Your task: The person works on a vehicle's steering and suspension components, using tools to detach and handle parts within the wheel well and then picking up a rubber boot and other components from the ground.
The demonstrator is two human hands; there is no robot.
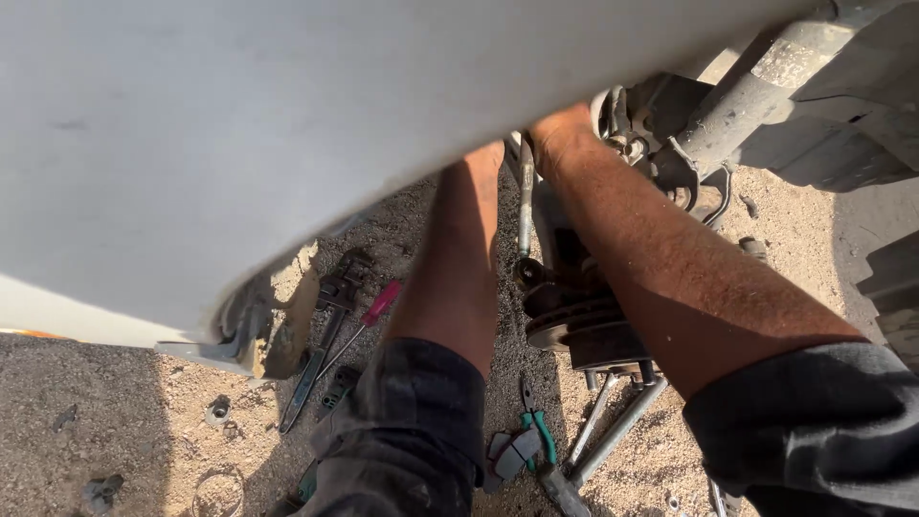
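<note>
Dark, grimy brake disc and hub assembly (584, 321), a stack of round metal with ribbed edges, hangs just under the pale grey car body panel (287, 124), above the sandy ground and between the person's two forearms. A dusty grey strut tube (756, 96) slants up from it toward the upper right corner of the view, with a coil of wire and a bracket beside it. The right hand (565, 129) reaches up behind the panel's edge near the top of the strut; only its wrist and heel show, so its fingers cannot be told as spread or closed. The left hand is hidden wholly behind the panel, the left forearm (459, 258) running up beside a thin upright metal rod (526, 206); its grip cannot be told either. On the sandy ground (115, 412) below lie a dark pipe wrench (325, 325), a red-handled screwdriver (369, 321), green-handled pliers (538, 426) and grey brake pads (512, 452), all near the left sleeve.
</note>
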